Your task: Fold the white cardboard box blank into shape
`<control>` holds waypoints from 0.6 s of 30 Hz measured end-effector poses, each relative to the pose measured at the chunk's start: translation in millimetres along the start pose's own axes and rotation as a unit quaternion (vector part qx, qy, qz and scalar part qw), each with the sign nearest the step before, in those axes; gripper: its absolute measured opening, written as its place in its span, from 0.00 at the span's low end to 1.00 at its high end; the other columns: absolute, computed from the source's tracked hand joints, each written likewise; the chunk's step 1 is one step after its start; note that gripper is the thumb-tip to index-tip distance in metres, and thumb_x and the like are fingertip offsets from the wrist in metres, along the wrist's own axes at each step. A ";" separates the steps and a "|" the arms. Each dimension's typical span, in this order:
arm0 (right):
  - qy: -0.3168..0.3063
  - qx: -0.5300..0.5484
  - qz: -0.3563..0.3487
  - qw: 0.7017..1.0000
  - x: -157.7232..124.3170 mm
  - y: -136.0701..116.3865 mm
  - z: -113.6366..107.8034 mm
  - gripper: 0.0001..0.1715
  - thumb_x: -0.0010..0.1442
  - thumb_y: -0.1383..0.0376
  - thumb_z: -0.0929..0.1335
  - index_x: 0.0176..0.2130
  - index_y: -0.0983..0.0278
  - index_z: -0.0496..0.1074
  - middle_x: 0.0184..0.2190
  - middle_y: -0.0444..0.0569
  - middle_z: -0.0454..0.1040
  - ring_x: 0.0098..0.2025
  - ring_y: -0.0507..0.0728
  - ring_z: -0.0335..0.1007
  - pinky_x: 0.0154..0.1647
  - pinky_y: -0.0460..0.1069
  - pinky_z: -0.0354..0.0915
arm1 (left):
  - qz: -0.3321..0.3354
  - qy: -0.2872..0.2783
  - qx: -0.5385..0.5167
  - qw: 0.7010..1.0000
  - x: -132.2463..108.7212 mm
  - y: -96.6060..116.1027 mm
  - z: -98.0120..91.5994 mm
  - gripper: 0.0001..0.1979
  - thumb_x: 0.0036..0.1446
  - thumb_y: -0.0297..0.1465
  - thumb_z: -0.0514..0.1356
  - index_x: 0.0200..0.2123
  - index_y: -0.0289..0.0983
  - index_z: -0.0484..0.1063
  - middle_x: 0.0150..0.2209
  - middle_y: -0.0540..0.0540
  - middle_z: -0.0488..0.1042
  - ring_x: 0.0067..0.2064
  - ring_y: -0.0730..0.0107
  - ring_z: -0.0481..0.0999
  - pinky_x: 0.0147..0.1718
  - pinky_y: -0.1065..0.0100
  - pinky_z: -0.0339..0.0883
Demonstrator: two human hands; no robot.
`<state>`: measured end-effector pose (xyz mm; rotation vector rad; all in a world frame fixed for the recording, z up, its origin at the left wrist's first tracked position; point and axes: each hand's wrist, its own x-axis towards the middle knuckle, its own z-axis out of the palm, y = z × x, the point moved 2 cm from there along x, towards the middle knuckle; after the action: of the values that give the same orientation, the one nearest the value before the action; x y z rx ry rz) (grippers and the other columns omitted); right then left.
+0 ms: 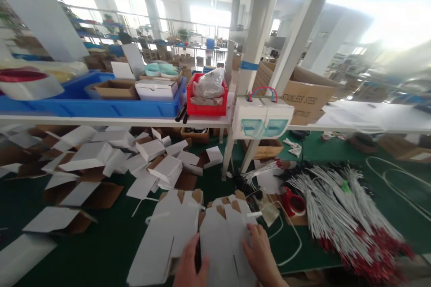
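Note:
Two stacks of flat, unfolded white cartons with brown undersides lie side by side at the front of the green bench. My left hand [191, 263] is at the gap between the left stack [164, 233] and the right stack [217, 237], its thumb and fingers closed on the right stack's left edge. On the opposite edge, my right hand [261, 251] grips with bent fingers, the thumb lying on the white top. How many cartons the hands hold cannot be made out.
Folded white boxes [166, 168] are heaped at the left. Bundles of white cables [333, 206] with red ends lie at the right, beside a red tape roll [292, 202]. Above the bench runs a shelf with a blue tray [134, 108] and a red bin [207, 109].

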<state>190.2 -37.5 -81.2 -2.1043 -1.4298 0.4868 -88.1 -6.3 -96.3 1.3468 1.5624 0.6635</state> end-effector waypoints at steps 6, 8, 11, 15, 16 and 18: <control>-0.050 0.062 0.011 0.997 29.1 -13.6 11.1 0.27 0.55 0.65 0.70 0.55 0.60 0.72 0.39 0.52 0.75 0.44 0.68 0.76 0.49 0.59 0.70 | 0.014 -0.026 0.040 0.999 1.0 28.5 59.8 0.38 0.60 0.36 0.57 0.71 0.26 0.64 0.73 0.28 0.66 0.75 0.42 0.65 0.75 0.46 0.59; -0.085 0.106 -0.001 0.991 35.5 -16.9 10.0 0.26 0.57 0.64 0.68 0.56 0.62 0.70 0.30 0.43 0.70 0.35 0.62 0.75 0.41 0.55 0.71 | 0.014 -0.022 0.045 0.999 -1.3 36.6 64.5 0.38 0.59 0.36 0.58 0.70 0.27 0.65 0.74 0.30 0.66 0.75 0.45 0.64 0.76 0.48 0.57; -0.127 0.164 -0.038 0.978 36.3 -24.0 0.6 0.35 0.61 0.62 0.66 0.66 0.63 0.64 0.27 0.40 0.69 0.32 0.60 0.73 0.38 0.52 0.70 | 0.001 0.009 0.050 0.999 -3.7 49.8 58.9 0.37 0.59 0.43 0.58 0.67 0.26 0.71 0.72 0.28 0.68 0.74 0.41 0.65 0.75 0.47 0.55; -0.150 0.276 -0.052 0.948 25.7 -34.1 -22.0 0.38 0.64 0.57 0.67 0.70 0.59 0.63 0.41 0.47 0.79 0.37 0.59 0.76 0.45 0.53 0.74 | -0.027 0.073 0.045 0.996 -5.4 74.6 27.2 0.41 0.60 0.48 0.55 0.67 0.26 0.70 0.70 0.25 0.70 0.72 0.32 0.64 0.73 0.37 0.54; -0.152 0.306 -0.049 0.939 22.4 -36.6 -28.2 0.37 0.64 0.56 0.68 0.69 0.58 0.65 0.49 0.51 0.80 0.43 0.60 0.77 0.51 0.54 0.74 | -0.029 0.084 0.042 0.995 -6.4 81.6 17.9 0.39 0.60 0.49 0.55 0.66 0.28 0.72 0.67 0.26 0.72 0.71 0.32 0.66 0.71 0.36 0.55; -0.159 0.345 -0.045 0.924 16.4 -41.4 -39.4 0.35 0.65 0.54 0.68 0.69 0.57 0.67 0.64 0.53 0.75 0.58 0.64 0.76 0.64 0.57 0.69 | -0.033 0.101 0.034 0.994 -8.4 94.8 1.5 0.34 0.57 0.51 0.58 0.59 0.34 0.78 0.61 0.29 0.78 0.66 0.31 0.69 0.67 0.36 0.58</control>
<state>188.5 -19.5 -24.5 -1.4273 -1.2552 1.1453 -44.8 9.1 -12.9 1.3036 1.7977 0.7312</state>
